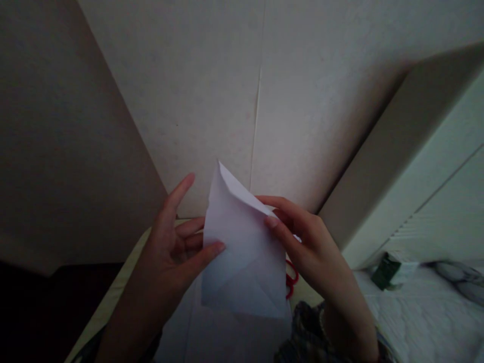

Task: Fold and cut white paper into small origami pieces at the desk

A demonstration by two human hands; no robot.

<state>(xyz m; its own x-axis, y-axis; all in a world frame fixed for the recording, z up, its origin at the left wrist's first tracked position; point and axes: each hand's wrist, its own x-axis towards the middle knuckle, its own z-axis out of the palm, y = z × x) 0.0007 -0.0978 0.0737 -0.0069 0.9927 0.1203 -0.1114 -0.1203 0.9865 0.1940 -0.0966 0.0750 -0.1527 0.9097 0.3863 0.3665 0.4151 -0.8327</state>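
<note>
A folded sheet of white paper [242,242] is held up between my hands, with a pointed corner at its top and a folded edge slanting down to the right. My left hand [174,247] pinches its left side, thumb in front and the other fingers partly behind, while the index finger points up and away. On the right edge, my right hand [302,237] grips the paper near the fold between thumb and fingers. Behind the paper's lower right side show the red handles of scissors [290,280]. More white paper [227,338] lies below.
A pale yellowish tabletop [124,272] lies under the hands, against a light wall [196,101]. To the right stands a white cabinet-like piece [412,166]. A dark green object [385,270] rests on a white quilted surface [423,327] at lower right.
</note>
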